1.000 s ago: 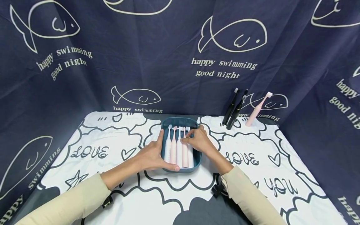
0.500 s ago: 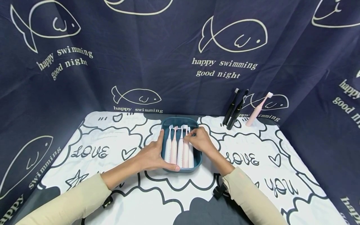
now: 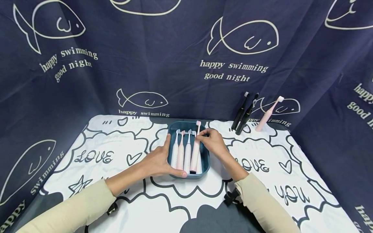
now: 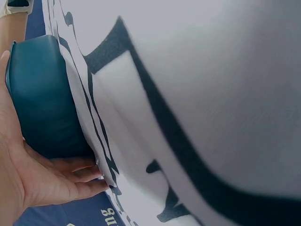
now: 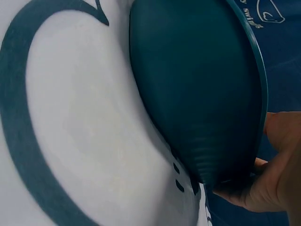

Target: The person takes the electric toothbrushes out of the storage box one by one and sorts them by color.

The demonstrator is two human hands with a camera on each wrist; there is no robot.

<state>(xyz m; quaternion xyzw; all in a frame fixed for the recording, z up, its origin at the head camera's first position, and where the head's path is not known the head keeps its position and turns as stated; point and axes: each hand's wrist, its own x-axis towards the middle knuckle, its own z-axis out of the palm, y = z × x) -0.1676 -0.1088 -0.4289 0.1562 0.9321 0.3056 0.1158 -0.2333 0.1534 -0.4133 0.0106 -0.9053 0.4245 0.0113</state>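
A dark teal box [image 3: 206, 163] sits on the table with electric toothbrushes lying side by side in it. Its near rim and left side are held by my left hand [image 3: 158, 161], the thumb over the front edge. My right hand [image 3: 215, 142] pinches a pink electric toothbrush [image 3: 195, 155] near its neck; its head leans up over the far rim, while its dark base stays low in the box. Beside it lie a white toothbrush [image 3: 187, 158], another pink toothbrush [image 3: 180, 157] and further white ones. The left wrist view shows fingers [image 4: 82, 176] against the box wall [image 4: 44, 99].
Two black electric toothbrushes [image 3: 243, 118] and a pink one [image 3: 264, 119] stand upright at the back right. A patterned white cloth [image 3: 116, 152] covers the table. Behind hangs a dark blue curtain [image 3: 180, 64] with fish drawings.
The right hand has drawn the pink toothbrush up and to the right, out of its row, tilting its head above the others. The left hand stays on the box.
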